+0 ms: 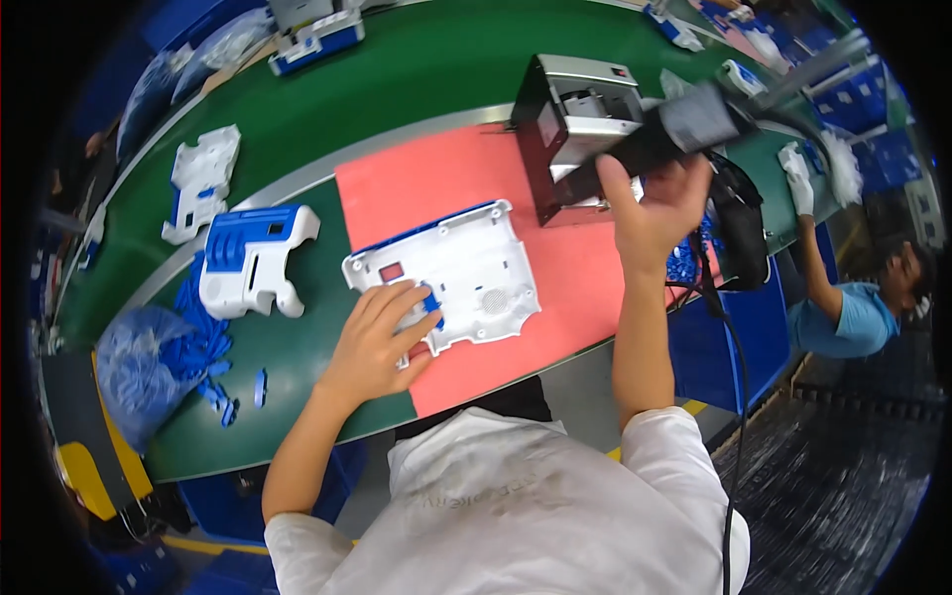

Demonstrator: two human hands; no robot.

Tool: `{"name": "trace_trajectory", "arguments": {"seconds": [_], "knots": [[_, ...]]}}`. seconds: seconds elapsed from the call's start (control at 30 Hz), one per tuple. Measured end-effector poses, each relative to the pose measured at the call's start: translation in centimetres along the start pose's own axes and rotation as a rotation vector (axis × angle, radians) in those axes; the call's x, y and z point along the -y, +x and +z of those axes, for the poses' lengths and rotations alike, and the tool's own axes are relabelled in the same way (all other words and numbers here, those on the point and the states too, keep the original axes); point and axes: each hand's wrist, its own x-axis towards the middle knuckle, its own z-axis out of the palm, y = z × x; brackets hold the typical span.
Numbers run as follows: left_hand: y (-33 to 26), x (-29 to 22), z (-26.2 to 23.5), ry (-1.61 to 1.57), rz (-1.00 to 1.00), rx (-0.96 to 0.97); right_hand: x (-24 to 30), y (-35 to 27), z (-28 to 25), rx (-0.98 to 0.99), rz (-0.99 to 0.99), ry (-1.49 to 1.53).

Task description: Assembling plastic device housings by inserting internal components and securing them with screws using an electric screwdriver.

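A white plastic housing shell (pixel 486 263) with a blue edge lies hollow side up on the pink mat. My left hand (pixel 382 332) rests over its near left side. Thumb and forefinger close around a small blue plastic part (pixel 432 308) set against the shell. My right hand (pixel 659 213) is raised at the right, thumb and fingers apart, right by a black electric screwdriver (pixel 650 144). The tool is slanted and smeared by motion; whether the palm touches it is unclear. Behind it stands a black and metal box-shaped machine (pixel 580 124).
At left sit a blue-and-white cover (pixel 253 258), another white shell (pixel 203 183) and a plastic bag (pixel 144 372) with blue parts spilling out. Small blue pieces (pixel 684 260) and a black bag (pixel 739 223) lie at right. A co-worker (pixel 853 312) is at far right.
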Motion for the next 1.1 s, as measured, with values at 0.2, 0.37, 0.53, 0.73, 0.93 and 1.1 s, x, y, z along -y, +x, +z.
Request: {"name": "trace_trajectory", "arguments": {"seconds": [0.2, 0.37, 0.53, 0.73, 0.93, 1.1], "knots": [[1.3, 0.0, 0.8, -0.036, 0.013, -0.029, 3.0, 4.1, -2.5, -0.065, -0.089, 0.366], [2.7, 0.6, 1.7, -0.028, 0.039, -0.053, 1.1, 3.4, -1.8, -0.049, -0.065, 0.258], [4.2, 1.2, 2.4, -0.049, 0.028, -0.071, 0.0, 2.7, -1.6, 0.084, 0.072, 0.134], [3.9, 1.5, 2.8, -0.070, 0.013, -0.103, 1.7, 1.9, -2.5, -0.013, -0.054, 0.181], [3.7, 1.7, 2.9, -0.091, 0.010, -0.110, 1.5, 3.5, -1.5, -0.104, -0.091, 0.226], [3.4, 1.7, 2.9, -0.099, 0.001, -0.114, 2.8, 5.7, -1.3, -0.310, -0.157, 0.518]]}}
